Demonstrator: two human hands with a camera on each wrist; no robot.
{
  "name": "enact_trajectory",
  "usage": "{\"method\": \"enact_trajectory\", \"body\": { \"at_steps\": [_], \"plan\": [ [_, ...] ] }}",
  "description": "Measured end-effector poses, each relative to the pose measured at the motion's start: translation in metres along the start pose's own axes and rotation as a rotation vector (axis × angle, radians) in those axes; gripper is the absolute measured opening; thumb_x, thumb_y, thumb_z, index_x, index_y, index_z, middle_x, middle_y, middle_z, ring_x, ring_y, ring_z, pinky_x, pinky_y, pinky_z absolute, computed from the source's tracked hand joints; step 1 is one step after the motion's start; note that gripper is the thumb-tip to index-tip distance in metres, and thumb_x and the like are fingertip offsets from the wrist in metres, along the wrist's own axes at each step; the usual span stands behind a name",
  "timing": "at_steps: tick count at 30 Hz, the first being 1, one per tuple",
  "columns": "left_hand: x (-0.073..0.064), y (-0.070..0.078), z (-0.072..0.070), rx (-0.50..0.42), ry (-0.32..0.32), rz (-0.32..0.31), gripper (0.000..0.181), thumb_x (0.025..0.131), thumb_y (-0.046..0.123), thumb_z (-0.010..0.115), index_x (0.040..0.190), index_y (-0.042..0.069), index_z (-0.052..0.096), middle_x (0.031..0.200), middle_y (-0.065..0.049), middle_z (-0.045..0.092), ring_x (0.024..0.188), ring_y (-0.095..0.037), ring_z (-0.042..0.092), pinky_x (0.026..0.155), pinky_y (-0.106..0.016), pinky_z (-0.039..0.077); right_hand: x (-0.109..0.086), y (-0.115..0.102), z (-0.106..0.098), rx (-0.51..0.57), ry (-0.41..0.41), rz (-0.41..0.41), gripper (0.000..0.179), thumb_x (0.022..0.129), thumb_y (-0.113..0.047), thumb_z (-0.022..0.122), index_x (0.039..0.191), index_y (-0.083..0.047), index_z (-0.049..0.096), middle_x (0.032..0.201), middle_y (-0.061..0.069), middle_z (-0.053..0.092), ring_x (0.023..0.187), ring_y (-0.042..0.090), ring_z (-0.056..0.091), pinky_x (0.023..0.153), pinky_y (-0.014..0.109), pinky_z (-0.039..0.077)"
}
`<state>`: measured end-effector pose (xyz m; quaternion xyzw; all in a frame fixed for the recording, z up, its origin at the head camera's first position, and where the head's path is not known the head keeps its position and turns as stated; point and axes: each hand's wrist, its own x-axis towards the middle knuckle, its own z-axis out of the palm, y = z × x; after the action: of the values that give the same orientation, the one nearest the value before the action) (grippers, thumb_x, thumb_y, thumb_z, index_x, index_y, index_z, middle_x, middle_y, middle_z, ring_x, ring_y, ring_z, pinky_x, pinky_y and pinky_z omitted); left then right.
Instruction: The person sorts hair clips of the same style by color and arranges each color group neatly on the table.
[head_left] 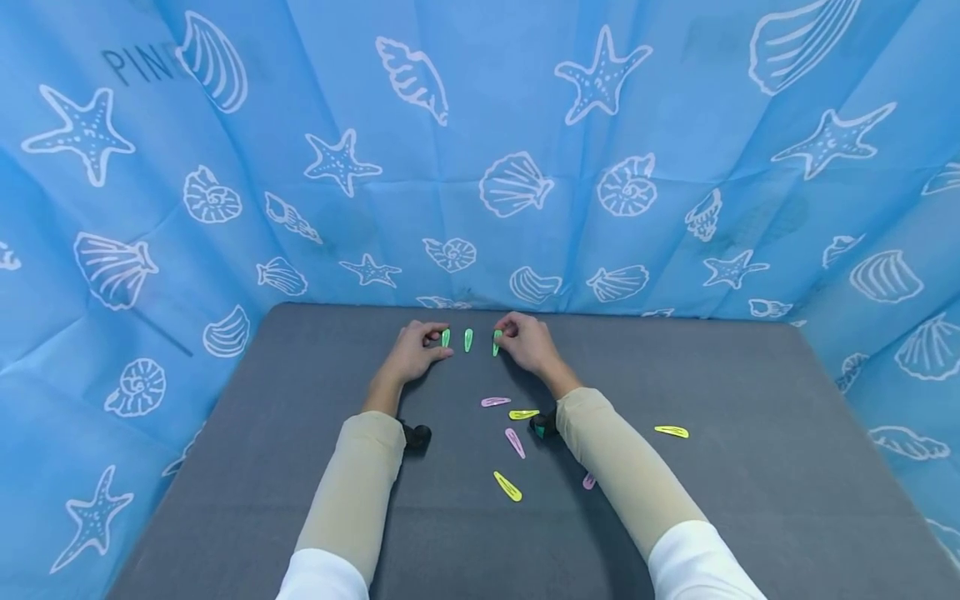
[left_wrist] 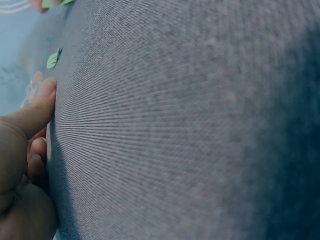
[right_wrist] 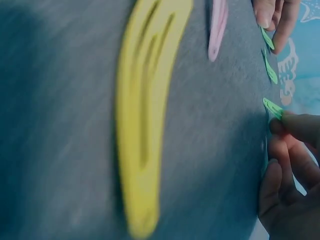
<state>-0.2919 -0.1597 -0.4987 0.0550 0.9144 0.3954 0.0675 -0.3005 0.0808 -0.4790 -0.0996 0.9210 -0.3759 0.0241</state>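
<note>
From here I see three slim, bright green hair clips in a row at the far side of the grey bench [head_left: 442, 550], each lying lengthwise away from the person. They are narrow teardrops, lightly curved, with slots cut along the middle.

The left hand [head_left: 415, 350] has thumb and forefinger a little apart, holding the left green clip [head_left: 446, 338] by its two ends. The right hand [head_left: 528, 342] has its fingers nearly together, pinching the right green clip [head_left: 497, 342]; I can't tell whether that one is lifted. Between them, untouched, lies the middle green clip [head_left: 468, 340].

Nearer the person, pink clips [head_left: 515, 443] and yellow clips [head_left: 507, 487] lie scattered at different angles, one pink partly hidden by the right sleeve [head_left: 622, 467].
</note>
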Motion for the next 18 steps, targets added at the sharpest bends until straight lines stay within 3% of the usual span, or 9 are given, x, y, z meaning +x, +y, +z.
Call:
{"method": "enact_trajectory", "body": {
  "at_steps": [18],
  "plan": [
    [0.000, 0.001, 0.001, 0.006, 0.009, -0.003, 0.049, 0.096, 0.026, 0.073, 0.142, 0.016, 0.061, 0.122, -0.008, 0.054, 0.105, -0.024, 0.043, 0.091, -0.041, 0.039, 0.011, -0.006, 0.014, -0.182, -0.015, 0.044, 0.025, 0.098, -0.021, 0.070, 0.121, -0.013, 0.074, 0.107, 0.008, 0.071, 0.098, 0.025, 0.065, 0.088, 0.044, 0.051]
  ]
}}
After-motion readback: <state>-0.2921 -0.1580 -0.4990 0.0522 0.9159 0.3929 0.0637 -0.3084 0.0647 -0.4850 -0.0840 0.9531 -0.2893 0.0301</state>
